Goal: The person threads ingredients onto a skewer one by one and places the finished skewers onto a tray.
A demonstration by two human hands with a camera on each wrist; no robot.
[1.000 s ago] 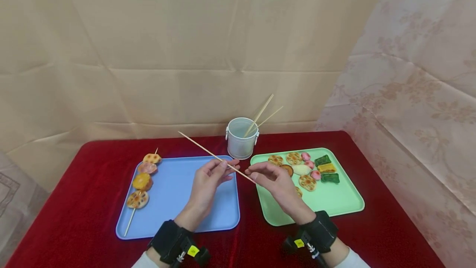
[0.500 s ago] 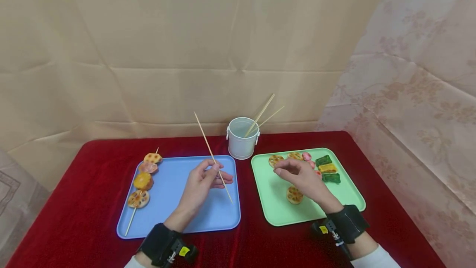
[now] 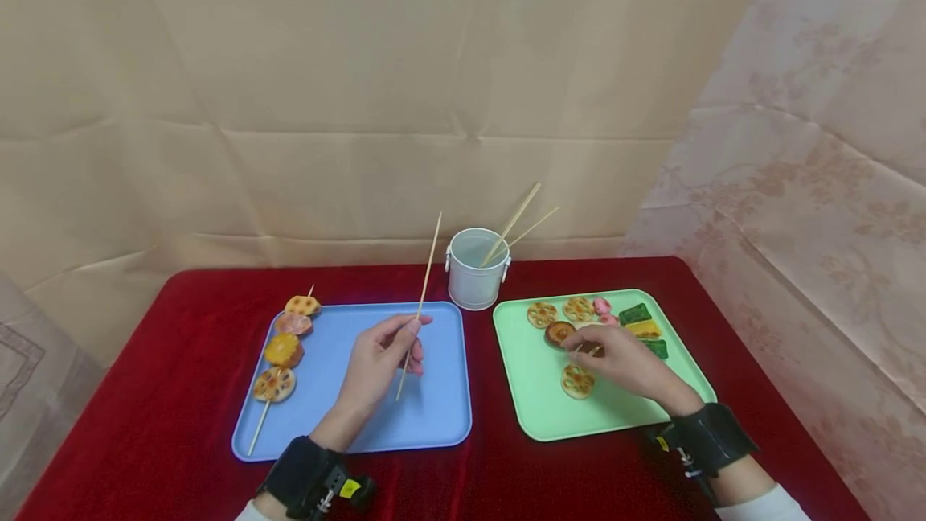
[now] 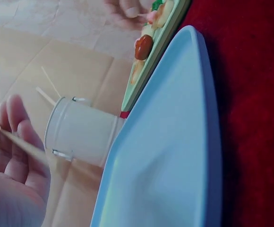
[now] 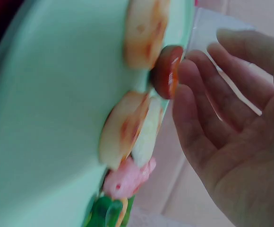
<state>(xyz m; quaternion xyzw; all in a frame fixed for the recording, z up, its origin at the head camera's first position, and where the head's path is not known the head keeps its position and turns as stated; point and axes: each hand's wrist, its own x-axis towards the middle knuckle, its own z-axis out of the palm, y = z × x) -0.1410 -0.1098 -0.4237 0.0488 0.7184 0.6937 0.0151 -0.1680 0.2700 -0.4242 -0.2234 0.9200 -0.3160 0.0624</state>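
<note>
My left hand point(image 3: 376, 364) pinches a bare wooden skewer point(image 3: 432, 264) between thumb and fingers, above the blue tray point(image 3: 333, 424). The skewer stands steeply, tip up. My right hand point(image 3: 625, 360) hovers low over the green tray point(image 3: 535, 408), covering some pieces. In the right wrist view its fingers are loosely extended with nothing between them, near a brown mushroom piece point(image 5: 165, 73) and a lotus root slice point(image 5: 123, 130). Further lotus root slices point(image 3: 577, 382), pink pieces point(image 3: 602, 307), and green point(image 3: 635, 313) and yellow point(image 3: 644, 329) pieces lie on that tray.
A small white bucket point(image 3: 473, 284) behind the trays holds several skewers point(image 3: 515, 219). A loaded skewer point(image 3: 259, 428) with several food pieces, including a yellow one point(image 3: 284, 350), lies along the blue tray's left side. Red cloth point(image 3: 166, 392) covers the table.
My right hand has left the skewer's lower end and moved right and down over the green tray. The skewer in my left hand has swung from a leftward slant to nearly upright, tilting right.
</note>
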